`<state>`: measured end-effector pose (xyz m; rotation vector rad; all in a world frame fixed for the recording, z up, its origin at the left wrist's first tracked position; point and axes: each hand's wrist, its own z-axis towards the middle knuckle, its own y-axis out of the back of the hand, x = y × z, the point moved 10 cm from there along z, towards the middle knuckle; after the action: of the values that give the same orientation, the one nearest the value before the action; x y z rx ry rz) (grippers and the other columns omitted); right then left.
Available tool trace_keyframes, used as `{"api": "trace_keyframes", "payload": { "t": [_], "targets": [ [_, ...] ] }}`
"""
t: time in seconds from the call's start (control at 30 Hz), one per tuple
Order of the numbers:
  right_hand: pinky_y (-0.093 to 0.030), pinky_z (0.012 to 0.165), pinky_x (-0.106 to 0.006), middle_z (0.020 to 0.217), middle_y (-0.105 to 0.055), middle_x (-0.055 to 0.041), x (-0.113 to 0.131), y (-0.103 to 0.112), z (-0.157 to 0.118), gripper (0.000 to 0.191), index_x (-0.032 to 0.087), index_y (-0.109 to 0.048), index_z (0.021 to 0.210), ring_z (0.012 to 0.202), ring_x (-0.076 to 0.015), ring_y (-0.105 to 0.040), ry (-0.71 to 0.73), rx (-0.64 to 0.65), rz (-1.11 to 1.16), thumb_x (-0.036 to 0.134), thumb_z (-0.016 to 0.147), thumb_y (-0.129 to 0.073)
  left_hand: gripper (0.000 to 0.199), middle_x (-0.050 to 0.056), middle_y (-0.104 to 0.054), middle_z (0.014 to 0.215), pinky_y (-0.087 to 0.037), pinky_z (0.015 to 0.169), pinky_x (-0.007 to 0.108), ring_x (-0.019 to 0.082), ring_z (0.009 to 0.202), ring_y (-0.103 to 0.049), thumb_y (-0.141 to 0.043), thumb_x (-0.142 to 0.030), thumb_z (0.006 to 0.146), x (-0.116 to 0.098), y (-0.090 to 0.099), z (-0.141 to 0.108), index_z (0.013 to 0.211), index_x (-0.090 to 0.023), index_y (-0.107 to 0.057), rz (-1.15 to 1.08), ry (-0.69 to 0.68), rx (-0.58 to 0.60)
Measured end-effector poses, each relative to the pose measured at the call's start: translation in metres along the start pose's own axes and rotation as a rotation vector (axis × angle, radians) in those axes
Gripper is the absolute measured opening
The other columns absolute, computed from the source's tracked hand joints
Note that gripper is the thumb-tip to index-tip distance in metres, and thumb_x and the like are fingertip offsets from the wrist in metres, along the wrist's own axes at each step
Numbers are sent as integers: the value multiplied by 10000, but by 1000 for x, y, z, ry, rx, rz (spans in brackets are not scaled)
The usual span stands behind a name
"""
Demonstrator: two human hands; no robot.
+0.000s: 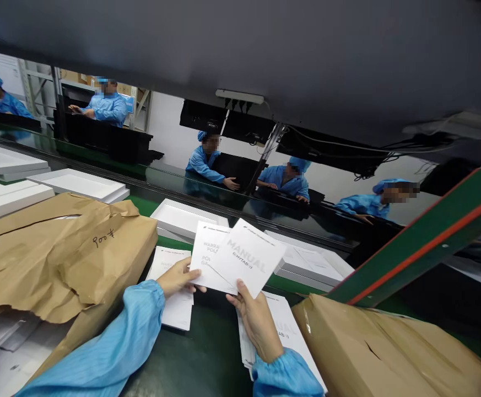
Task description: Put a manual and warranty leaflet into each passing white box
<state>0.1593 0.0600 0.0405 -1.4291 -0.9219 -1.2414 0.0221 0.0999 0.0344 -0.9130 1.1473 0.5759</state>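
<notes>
My right hand [257, 322] grips a white booklet printed "MANUAL" [248, 255] by its lower edge. My left hand [178, 277] holds a white warranty card [205, 251] that lies partly under the manual. Both papers are raised above the green belt [201, 353]. Below my left hand lies a stack of warranty cards [174, 309]. Under my right wrist rests a stack of manuals [292, 331]. Both sleeves are blue.
Torn brown paper packs lie at left [58, 253] and right [393, 353]. White open boxes [182, 218] and trays [79, 184] ride the conveyor beyond. Several people in blue coats work across the line. A dark panel [306, 49] hangs overhead; a green rail [422, 242] slants at right.
</notes>
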Motion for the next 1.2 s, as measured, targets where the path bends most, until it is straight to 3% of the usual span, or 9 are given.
{"api": "trace_keyframes", "payload": {
  "t": [0.07,0.13,0.27,0.53,0.73,1.0,1.1,1.2],
  "targets": [
    [-483,538,-253,943,-577,-66,4,2,2,481,164,-453,1059,745,-186,-570,17,8,-69,342,634,-589,399,86,-625,692,-329,385,139,99,478,-572,-502,-324,688,5,5,3,1016,-105,-440,130,1,-38],
    [-477,523,-256,921,-581,-84,5,2,3,499,136,-452,1059,664,-185,-592,28,21,-161,346,628,-591,356,62,-613,606,-320,375,126,84,444,-560,-467,-301,714,5,21,4,1001,-92,-434,188,-35,-170],
    [-474,539,-255,937,-569,-76,8,9,4,507,160,-413,1088,611,-172,-604,72,-19,-177,369,651,-562,335,61,-611,633,-391,442,134,84,497,-576,-449,-272,729,11,46,4,1014,-101,-412,145,-43,-338],
    [-468,586,-229,914,-587,-28,-6,16,9,492,207,-401,1089,649,-141,-593,11,12,-2,326,648,-585,375,68,-618,684,-423,469,140,86,533,-582,-500,-280,703,17,55,4,1027,-117,-406,6,-39,-392],
    [-463,602,-244,923,-583,-25,-6,16,7,445,212,-431,1062,649,-133,-578,12,20,34,311,656,-582,374,97,-612,832,-431,465,153,86,543,-581,-539,-276,674,15,56,1,999,-126,-429,-85,-41,-413],
    [-439,595,-232,863,-581,5,-2,12,6,407,225,-431,1033,631,-116,-559,22,42,70,295,661,-580,337,75,-611,800,-440,502,174,85,555,-576,-530,-253,684,13,55,0,982,-134,-426,-105,-40,-419],
    [-399,473,-197,706,-588,19,0,11,7,353,205,-432,1008,472,-73,-492,61,67,84,323,692,-537,308,42,-611,673,-422,483,170,84,524,-567,-504,-269,699,13,55,0,959,-131,-415,-88,-37,-422],
    [-263,337,-154,486,-523,54,1,13,8,304,180,-437,972,327,-37,-337,90,62,59,347,722,-484,237,-25,-535,442,-340,374,148,59,357,-470,-438,-322,726,9,53,-2,859,-128,-413,34,-64,-428]
  ]
}}
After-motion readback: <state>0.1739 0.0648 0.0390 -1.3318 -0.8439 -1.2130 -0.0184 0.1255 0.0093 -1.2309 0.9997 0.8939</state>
